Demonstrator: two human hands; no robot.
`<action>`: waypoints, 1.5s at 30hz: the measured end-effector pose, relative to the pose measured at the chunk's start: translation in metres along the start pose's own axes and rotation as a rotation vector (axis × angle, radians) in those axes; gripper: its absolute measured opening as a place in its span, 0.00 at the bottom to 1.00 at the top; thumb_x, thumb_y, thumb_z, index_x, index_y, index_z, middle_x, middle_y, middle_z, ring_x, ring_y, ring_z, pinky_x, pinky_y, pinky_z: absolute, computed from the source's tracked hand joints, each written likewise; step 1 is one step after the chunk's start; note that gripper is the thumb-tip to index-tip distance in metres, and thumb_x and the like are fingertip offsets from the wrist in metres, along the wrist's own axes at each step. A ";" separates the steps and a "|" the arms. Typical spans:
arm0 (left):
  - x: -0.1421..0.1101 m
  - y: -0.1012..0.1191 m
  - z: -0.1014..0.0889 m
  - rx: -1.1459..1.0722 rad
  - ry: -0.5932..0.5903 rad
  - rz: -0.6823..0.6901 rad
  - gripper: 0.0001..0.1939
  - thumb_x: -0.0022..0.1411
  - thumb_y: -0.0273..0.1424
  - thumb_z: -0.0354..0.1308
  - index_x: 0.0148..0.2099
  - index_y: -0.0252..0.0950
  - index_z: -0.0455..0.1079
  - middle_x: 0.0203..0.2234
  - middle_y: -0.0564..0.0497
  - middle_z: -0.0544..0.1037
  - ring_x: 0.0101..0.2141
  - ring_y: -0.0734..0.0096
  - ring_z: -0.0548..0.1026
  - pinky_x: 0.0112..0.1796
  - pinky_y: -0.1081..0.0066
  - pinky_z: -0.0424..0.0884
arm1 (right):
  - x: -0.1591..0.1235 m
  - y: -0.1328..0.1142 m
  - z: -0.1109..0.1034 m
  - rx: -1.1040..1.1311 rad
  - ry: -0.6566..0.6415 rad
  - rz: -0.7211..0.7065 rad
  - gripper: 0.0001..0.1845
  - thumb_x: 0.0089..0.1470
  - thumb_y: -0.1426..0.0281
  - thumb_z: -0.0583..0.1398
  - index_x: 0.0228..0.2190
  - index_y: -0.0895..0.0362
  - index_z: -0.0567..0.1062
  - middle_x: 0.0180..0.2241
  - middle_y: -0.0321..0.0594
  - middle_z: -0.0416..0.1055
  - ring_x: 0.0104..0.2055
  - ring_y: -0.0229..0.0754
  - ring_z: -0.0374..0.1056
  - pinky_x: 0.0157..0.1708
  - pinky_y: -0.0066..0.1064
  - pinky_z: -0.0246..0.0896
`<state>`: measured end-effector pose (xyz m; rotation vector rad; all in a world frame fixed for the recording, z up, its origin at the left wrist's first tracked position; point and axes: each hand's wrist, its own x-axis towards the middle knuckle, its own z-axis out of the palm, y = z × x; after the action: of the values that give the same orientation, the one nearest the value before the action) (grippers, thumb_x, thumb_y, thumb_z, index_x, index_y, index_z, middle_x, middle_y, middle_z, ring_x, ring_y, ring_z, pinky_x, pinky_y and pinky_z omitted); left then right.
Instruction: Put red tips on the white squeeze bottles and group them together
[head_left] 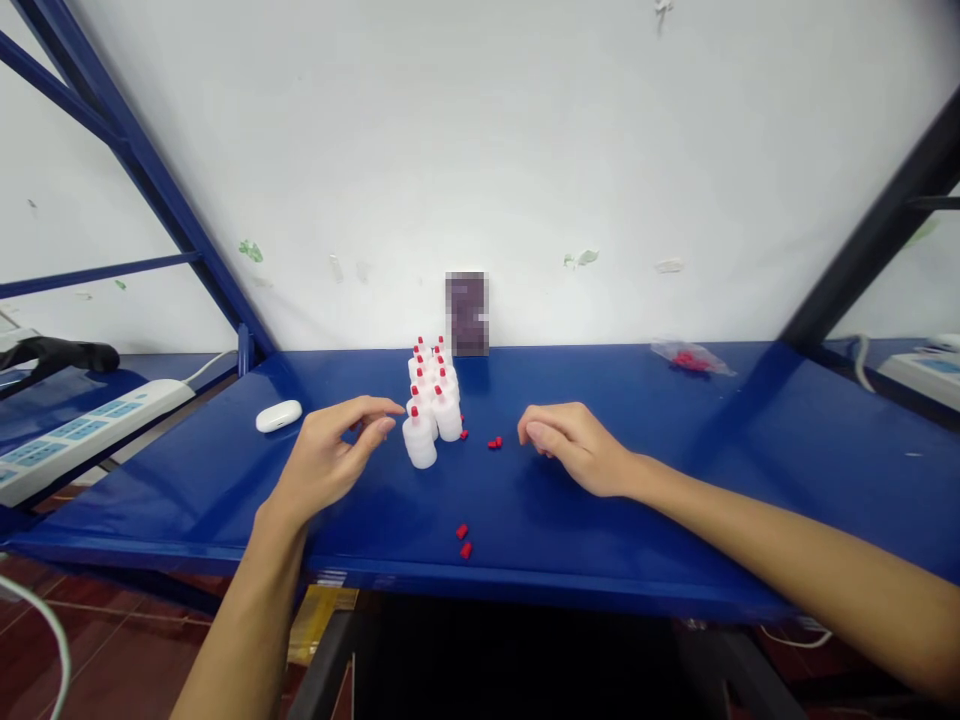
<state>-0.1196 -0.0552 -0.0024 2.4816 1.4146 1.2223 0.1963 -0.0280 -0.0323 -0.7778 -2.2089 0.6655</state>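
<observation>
Several small white bottles with red caps (431, 400) stand in two rows on the blue shelf (675, 500), running back toward the wall. My left hand (334, 460) hovers just left of the nearest bottle (419, 441), fingers curled loosely and apart, holding nothing that I can see. My right hand (574, 445) rests on the shelf to the right of the rows, fingers curled down, close to loose red caps (495, 442). Two more red caps (463, 540) lie near the front edge.
A white earbud case (278, 415) lies left of my left hand. A clear bag of red caps (690, 358) sits at the back right. A power strip (82, 430) lies on the left shelf. Blue frame bars rise on both sides.
</observation>
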 end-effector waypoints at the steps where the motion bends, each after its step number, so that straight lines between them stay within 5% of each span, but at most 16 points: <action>1: -0.001 0.001 0.000 -0.026 0.026 0.013 0.11 0.67 0.35 0.54 0.42 0.37 0.76 0.24 0.53 0.77 0.25 0.73 0.72 0.30 0.74 0.67 | 0.000 -0.002 0.000 -0.053 -0.027 -0.017 0.20 0.67 0.61 0.48 0.30 0.57 0.71 0.25 0.34 0.66 0.26 0.37 0.62 0.31 0.29 0.54; 8: -0.008 0.028 0.015 -0.125 0.142 0.230 0.06 0.61 0.29 0.59 0.40 0.38 0.76 0.23 0.53 0.76 0.23 0.73 0.71 0.30 0.71 0.69 | 0.010 -0.007 -0.001 -0.390 -0.166 0.025 0.14 0.62 0.67 0.52 0.36 0.55 0.77 0.27 0.37 0.73 0.27 0.38 0.64 0.30 0.29 0.50; 11: -0.015 0.047 0.015 -0.079 -0.038 0.291 0.09 0.61 0.27 0.58 0.44 0.38 0.75 0.24 0.53 0.75 0.25 0.73 0.71 0.31 0.71 0.68 | 0.029 0.002 -0.003 -0.417 -0.206 0.051 0.18 0.63 0.66 0.52 0.48 0.52 0.77 0.27 0.37 0.74 0.25 0.38 0.64 0.29 0.29 0.49; 14: -0.027 0.061 0.011 0.024 -0.302 0.202 0.09 0.64 0.31 0.58 0.46 0.38 0.74 0.27 0.53 0.75 0.27 0.72 0.73 0.30 0.73 0.67 | 0.050 0.013 -0.001 -0.493 -0.273 0.061 0.22 0.63 0.63 0.53 0.56 0.49 0.73 0.22 0.36 0.72 0.21 0.38 0.61 0.26 0.29 0.47; 21: -0.048 0.063 0.022 0.061 -0.526 0.018 0.19 0.64 0.46 0.59 0.52 0.41 0.73 0.32 0.52 0.75 0.32 0.70 0.74 0.33 0.72 0.67 | 0.074 0.021 0.006 -0.456 -0.343 -0.008 0.20 0.62 0.64 0.52 0.51 0.48 0.78 0.26 0.38 0.75 0.22 0.37 0.61 0.26 0.29 0.49; 30: -0.050 0.054 0.037 -0.017 -0.485 -0.032 0.18 0.64 0.45 0.60 0.50 0.41 0.74 0.29 0.54 0.72 0.27 0.75 0.69 0.31 0.74 0.64 | 0.077 0.014 0.003 -0.460 -0.432 -0.016 0.21 0.63 0.65 0.51 0.52 0.48 0.76 0.32 0.39 0.77 0.26 0.39 0.64 0.28 0.29 0.50; 36: -0.049 0.051 0.037 -0.084 -0.502 -0.110 0.12 0.65 0.42 0.60 0.46 0.44 0.76 0.28 0.56 0.70 0.26 0.77 0.67 0.30 0.76 0.63 | 0.071 0.012 -0.002 -0.430 -0.432 0.013 0.16 0.63 0.63 0.52 0.45 0.52 0.76 0.26 0.35 0.72 0.24 0.37 0.61 0.27 0.28 0.47; 45: -0.043 0.057 0.042 -0.111 -0.480 -0.107 0.09 0.69 0.35 0.56 0.41 0.41 0.76 0.32 0.54 0.75 0.30 0.75 0.71 0.33 0.76 0.64 | 0.060 -0.003 0.001 -0.368 -0.484 -0.056 0.20 0.65 0.67 0.51 0.53 0.48 0.75 0.29 0.34 0.77 0.22 0.35 0.62 0.28 0.28 0.50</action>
<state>-0.0642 -0.1065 -0.0358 2.3663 1.2862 0.6055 0.1594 0.0112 -0.0047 -0.7893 -2.8386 0.4553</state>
